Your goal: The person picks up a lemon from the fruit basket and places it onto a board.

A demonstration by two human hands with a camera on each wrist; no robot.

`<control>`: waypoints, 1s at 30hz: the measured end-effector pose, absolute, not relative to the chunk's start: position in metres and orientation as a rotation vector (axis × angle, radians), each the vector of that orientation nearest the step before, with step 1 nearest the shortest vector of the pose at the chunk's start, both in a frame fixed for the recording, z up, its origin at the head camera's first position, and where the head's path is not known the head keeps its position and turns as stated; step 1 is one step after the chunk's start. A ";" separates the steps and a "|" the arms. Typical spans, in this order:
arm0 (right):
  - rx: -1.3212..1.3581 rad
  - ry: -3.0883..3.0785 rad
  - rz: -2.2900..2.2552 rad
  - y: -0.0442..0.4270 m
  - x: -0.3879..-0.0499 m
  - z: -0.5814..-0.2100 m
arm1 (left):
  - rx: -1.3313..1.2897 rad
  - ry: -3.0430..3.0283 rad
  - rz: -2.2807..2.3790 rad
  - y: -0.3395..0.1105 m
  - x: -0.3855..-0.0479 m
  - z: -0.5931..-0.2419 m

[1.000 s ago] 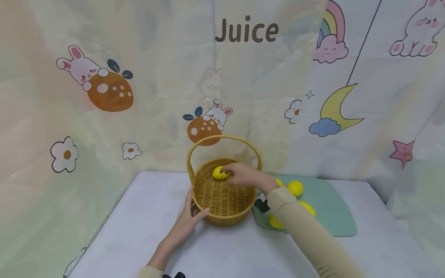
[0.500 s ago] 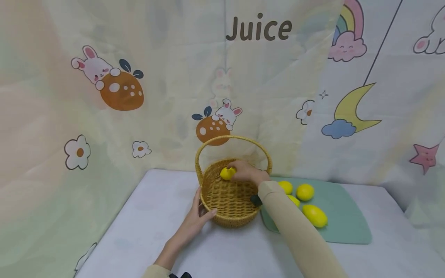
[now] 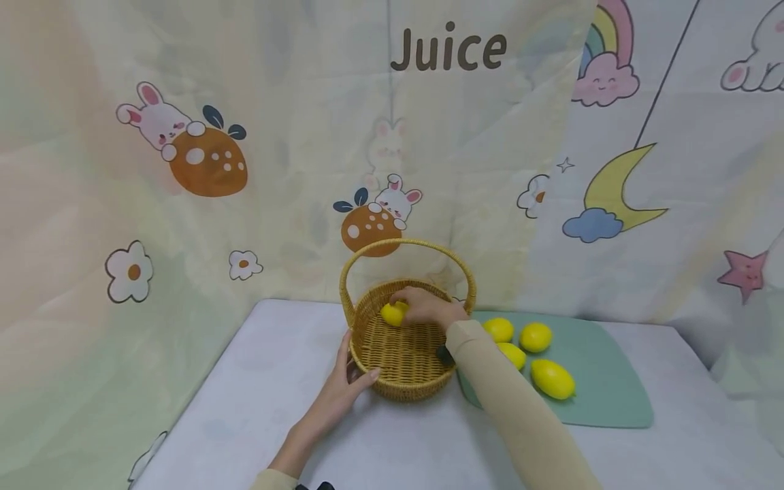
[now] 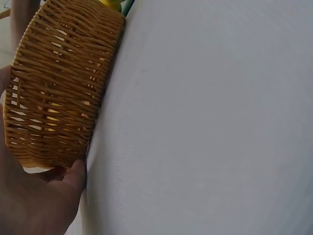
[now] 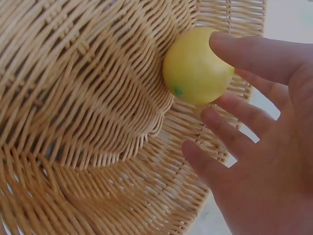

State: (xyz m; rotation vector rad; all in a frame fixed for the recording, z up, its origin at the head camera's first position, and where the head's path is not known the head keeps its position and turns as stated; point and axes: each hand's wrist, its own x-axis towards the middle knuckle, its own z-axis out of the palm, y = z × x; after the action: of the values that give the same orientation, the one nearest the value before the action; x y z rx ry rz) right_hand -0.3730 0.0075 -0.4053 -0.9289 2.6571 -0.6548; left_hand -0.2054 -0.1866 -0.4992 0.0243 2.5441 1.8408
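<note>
A round wicker basket (image 3: 401,364) with a tall arched handle stands on the white-covered table. Inside it, against the far left part of the wall, is a yellow lemon (image 3: 392,315). My right hand (image 3: 425,306) reaches in over the right rim and pinches this lemon; in the right wrist view the thumb lies on its near side and fingers reach behind it. My left hand (image 3: 339,389) holds the basket's outer wall at the front left, thumb low on the front. In the left wrist view that thumb (image 4: 76,176) touches the wicker near the base.
To the basket's right lies a pale green board (image 3: 606,381) bearing several lemons, among them a front one (image 3: 552,379) and a back one (image 3: 535,337). My right sleeve (image 3: 511,395) covers the board's left part. A printed cloth (image 3: 294,170) hangs behind the table.
The head view has shifted. My right hand stays on the lemon, which has moved slightly toward the basket's near side. My left hand keeps its hold on the basket.
</note>
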 end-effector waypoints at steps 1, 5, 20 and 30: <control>-0.942 2.656 -0.659 0.006 -0.372 -0.405 | 0.021 2.547 1.841 -0.187 -0.205 -0.499; -0.970 2.621 -0.679 -0.002 -0.367 -0.404 | 0.018 2.541 1.858 -0.188 -0.204 -0.500; -0.794 2.585 -0.421 -0.003 -0.351 -0.403 | 0.046 2.531 1.877 -0.187 -0.205 -0.499; -0.831 2.569 -0.415 0.009 -0.346 -0.395 | 0.045 2.545 1.869 -0.186 -0.206 -0.499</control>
State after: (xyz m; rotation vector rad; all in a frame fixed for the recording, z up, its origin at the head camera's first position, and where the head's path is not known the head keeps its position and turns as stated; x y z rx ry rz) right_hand -0.3457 0.0094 -0.3949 -0.8306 2.5693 -0.4148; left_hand -0.2057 -0.1861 -0.4992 0.0446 2.5451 1.8693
